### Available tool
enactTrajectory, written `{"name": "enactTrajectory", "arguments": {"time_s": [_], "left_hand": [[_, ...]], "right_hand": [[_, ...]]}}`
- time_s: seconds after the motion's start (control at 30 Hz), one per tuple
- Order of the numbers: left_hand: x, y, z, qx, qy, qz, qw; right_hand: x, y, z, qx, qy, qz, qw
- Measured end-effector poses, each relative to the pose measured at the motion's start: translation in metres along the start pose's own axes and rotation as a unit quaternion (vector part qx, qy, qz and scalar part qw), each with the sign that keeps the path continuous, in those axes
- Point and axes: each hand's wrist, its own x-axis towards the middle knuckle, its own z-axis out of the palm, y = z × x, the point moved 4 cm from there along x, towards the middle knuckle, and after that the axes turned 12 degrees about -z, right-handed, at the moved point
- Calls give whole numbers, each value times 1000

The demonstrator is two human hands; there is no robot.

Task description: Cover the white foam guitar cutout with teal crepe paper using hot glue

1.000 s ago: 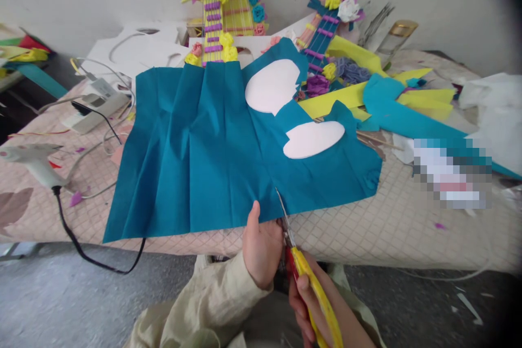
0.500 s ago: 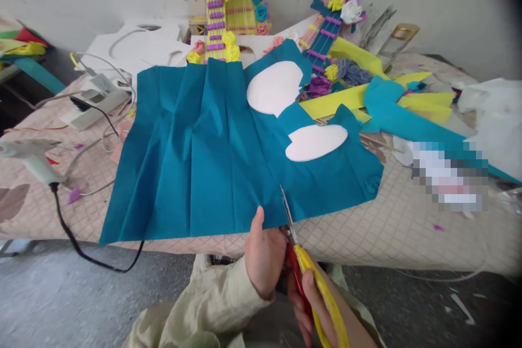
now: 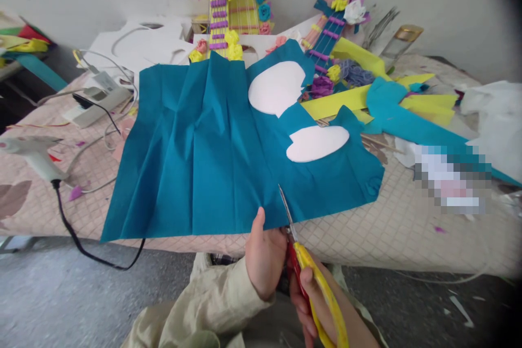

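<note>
A creased sheet of teal paper [image 3: 212, 174] lies spread over the front of the table. My left hand [image 3: 265, 253] grips its front edge, thumb on top and the other fingers hidden beneath. My right hand [image 3: 316, 296] is closed round the handles of scissors [image 3: 322, 288], one yellow and one red. One scissor blade lies over the teal paper, pointing away from me; the other is hidden under it. Two white cut shapes, a larger rounded one [image 3: 277, 87] and a narrower oval one [image 3: 318, 143], lie on the sheet's right part.
A white glue gun [image 3: 35, 157] with a black cord and a power strip [image 3: 95, 106] stand at the left. Behind are paper-flowered instrument models [image 3: 220, 22], [image 3: 326, 38]. Yellow strips [image 3: 338, 100] and a teal scrap [image 3: 411, 109] lie at the right.
Both hands, the scissors and the teal paper keep nearly the same position. The view has shifted slightly, and the scissor blade tip has tilted a little to the left.
</note>
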Motion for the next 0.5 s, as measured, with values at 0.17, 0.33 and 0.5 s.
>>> {"name": "enactTrajectory", "arguments": {"time_s": [0.17, 0.33, 0.5], "left_hand": [[-1, -1, 0, -4, -12, -5, 1000], [-2, 0, 1, -31, -15, 11, 999], [-3, -2, -2, -38, 0, -2, 999]], "right_hand": [[-1, 2, -5, -22, 32, -6, 999], [-4, -4, -3, -65, 59, -60, 994], [-3, -16, 0, -98, 54, -64, 992]]}}
